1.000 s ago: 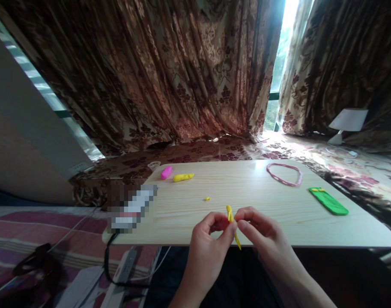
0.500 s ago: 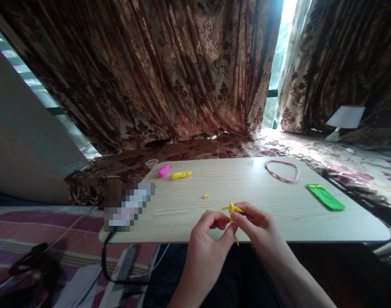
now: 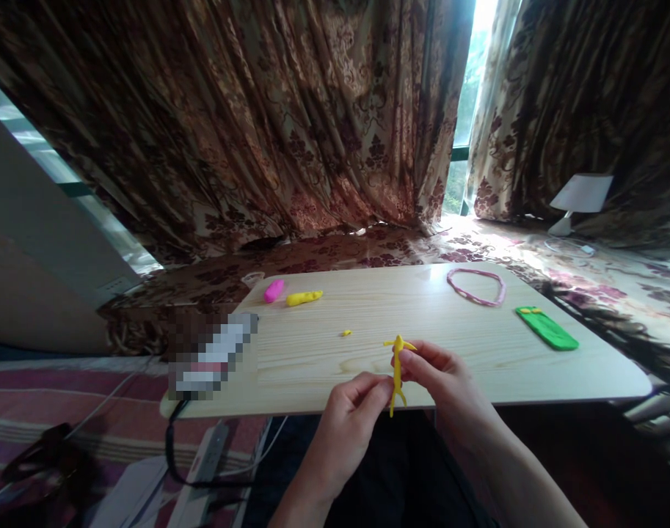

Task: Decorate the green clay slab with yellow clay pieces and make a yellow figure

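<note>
A thin yellow clay figure (image 3: 398, 370) with arms and two legs stands upright between my hands, over the near table edge. My right hand (image 3: 437, 370) pinches its upper body between thumb and fingers. Lower down, my left hand (image 3: 357, 411) has thumb and forefinger closed at the figure's left leg. A tiny yellow clay bit (image 3: 346, 333) lies on the table just beyond my hands. Farther back are a yellow clay roll (image 3: 304, 298) and a pink clay lump (image 3: 274, 290).
On the right of the pale wooden table (image 3: 312, 359) lie a pink twisted ring (image 3: 449, 282) and a flat green clay piece (image 3: 549, 330) with yellow bits. A blurred-out device (image 3: 216, 356) with a black cable is at the left edge. A white lamp (image 3: 582, 194) stands beyond.
My left hand has moved down from the figure's middle to its legs, so the whole body now shows. My right hand still holds its upper part. The view has shifted slightly.
</note>
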The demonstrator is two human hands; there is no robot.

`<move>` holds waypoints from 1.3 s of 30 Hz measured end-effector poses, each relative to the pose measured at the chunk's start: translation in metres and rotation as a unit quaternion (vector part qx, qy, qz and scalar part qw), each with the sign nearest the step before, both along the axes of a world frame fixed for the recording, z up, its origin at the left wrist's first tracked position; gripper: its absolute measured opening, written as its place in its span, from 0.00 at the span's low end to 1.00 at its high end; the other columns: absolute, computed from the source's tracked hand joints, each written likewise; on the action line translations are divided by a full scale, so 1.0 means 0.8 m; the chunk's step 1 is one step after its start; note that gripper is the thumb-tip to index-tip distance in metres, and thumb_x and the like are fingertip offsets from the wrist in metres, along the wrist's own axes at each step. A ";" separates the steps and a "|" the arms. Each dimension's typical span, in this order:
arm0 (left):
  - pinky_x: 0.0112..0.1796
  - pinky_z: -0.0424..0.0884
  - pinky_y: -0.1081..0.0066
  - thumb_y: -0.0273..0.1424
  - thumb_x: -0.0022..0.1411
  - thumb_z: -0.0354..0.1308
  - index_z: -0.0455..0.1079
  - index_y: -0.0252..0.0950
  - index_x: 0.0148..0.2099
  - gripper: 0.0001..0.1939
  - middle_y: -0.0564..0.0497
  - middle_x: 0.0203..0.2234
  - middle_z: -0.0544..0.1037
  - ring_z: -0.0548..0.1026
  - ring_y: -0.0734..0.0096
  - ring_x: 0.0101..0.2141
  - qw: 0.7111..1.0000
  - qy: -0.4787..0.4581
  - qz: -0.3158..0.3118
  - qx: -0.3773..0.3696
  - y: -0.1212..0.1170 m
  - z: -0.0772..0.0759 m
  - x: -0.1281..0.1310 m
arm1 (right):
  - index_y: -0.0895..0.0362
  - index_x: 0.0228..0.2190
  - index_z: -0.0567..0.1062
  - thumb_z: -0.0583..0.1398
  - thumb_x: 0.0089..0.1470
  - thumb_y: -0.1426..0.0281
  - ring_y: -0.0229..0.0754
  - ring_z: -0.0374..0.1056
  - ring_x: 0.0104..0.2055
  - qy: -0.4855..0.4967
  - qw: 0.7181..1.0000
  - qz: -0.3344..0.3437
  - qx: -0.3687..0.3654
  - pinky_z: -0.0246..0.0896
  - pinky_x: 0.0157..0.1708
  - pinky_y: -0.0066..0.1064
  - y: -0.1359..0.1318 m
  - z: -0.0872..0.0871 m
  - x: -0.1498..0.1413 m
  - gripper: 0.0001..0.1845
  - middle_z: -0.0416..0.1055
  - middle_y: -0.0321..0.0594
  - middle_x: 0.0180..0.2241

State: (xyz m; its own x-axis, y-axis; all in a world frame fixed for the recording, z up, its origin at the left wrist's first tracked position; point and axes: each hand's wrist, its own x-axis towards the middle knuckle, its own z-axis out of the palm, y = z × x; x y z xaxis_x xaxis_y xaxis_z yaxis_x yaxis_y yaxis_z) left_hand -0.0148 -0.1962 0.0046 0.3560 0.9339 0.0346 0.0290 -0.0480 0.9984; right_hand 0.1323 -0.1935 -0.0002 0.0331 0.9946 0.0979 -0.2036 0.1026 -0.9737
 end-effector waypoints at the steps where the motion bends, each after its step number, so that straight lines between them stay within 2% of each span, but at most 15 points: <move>1: 0.43 0.63 0.69 0.36 0.62 0.52 0.76 0.37 0.42 0.14 0.49 0.33 0.78 0.71 0.65 0.38 1.000 -0.002 -0.005 -0.005 0.000 -0.001 0.000 | 0.58 0.28 0.74 0.60 0.51 0.61 0.37 0.63 0.30 0.001 1.000 0.002 0.000 0.60 0.36 0.30 0.000 0.000 0.001 0.12 0.69 0.35 0.26; 9: 0.43 0.62 0.68 0.37 0.64 0.48 0.75 0.36 0.35 0.16 0.50 0.30 0.77 0.69 0.66 0.36 0.998 -0.024 -0.034 -0.039 -0.004 -0.001 -0.001 | 0.57 0.27 0.74 0.60 0.52 0.61 0.36 0.63 0.28 -0.002 1.000 0.014 0.000 0.60 0.33 0.30 0.001 -0.002 0.003 0.12 0.67 0.34 0.24; 20: 0.40 0.59 0.69 0.34 0.62 0.51 0.71 0.35 0.28 0.14 0.52 0.25 0.73 0.68 0.68 0.33 0.998 -0.035 -0.042 -0.042 -0.005 0.002 -0.001 | 0.57 0.28 0.74 0.59 0.53 0.62 0.36 0.63 0.27 0.000 1.000 0.022 -0.008 0.59 0.30 0.29 -0.001 -0.002 0.000 0.11 0.66 0.33 0.23; 28: 0.41 0.60 0.69 0.34 0.63 0.50 0.73 0.34 0.31 0.14 0.52 0.26 0.72 0.67 0.68 0.34 0.992 -0.085 -0.033 -0.085 -0.004 -0.005 -0.003 | 0.58 0.27 0.73 0.60 0.53 0.63 0.37 0.62 0.31 0.011 1.000 0.019 -0.007 0.59 0.34 0.30 0.002 -0.005 0.005 0.11 0.66 0.35 0.25; 33: 0.40 0.62 0.69 0.32 0.63 0.52 0.75 0.32 0.35 0.13 0.50 0.27 0.74 0.68 0.70 0.33 0.980 -0.138 -0.055 -0.135 -0.005 -0.002 0.001 | 0.58 0.28 0.73 0.59 0.53 0.63 0.35 0.60 0.27 0.028 0.999 0.035 -0.015 0.57 0.28 0.28 0.001 -0.004 0.002 0.10 0.64 0.34 0.24; 39: 0.40 0.66 0.67 0.29 0.62 0.51 0.75 0.32 0.37 0.11 0.48 0.31 0.74 0.68 0.71 0.33 0.947 -0.235 -0.084 -0.203 -0.009 -0.007 0.004 | 0.59 0.29 0.73 0.59 0.54 0.64 0.31 0.57 0.25 0.057 0.997 0.054 -0.026 0.54 0.24 0.24 -0.002 -0.002 -0.002 0.10 0.62 0.33 0.25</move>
State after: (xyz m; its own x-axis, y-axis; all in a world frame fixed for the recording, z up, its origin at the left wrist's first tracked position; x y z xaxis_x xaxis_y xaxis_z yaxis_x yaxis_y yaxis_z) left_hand -0.0117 -0.2031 -0.0009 0.5344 0.8361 -0.1241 -0.3972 0.3780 0.8363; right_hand 0.1305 -0.1949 -0.0014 -0.0660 0.9967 0.0477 -0.3203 0.0241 -0.9470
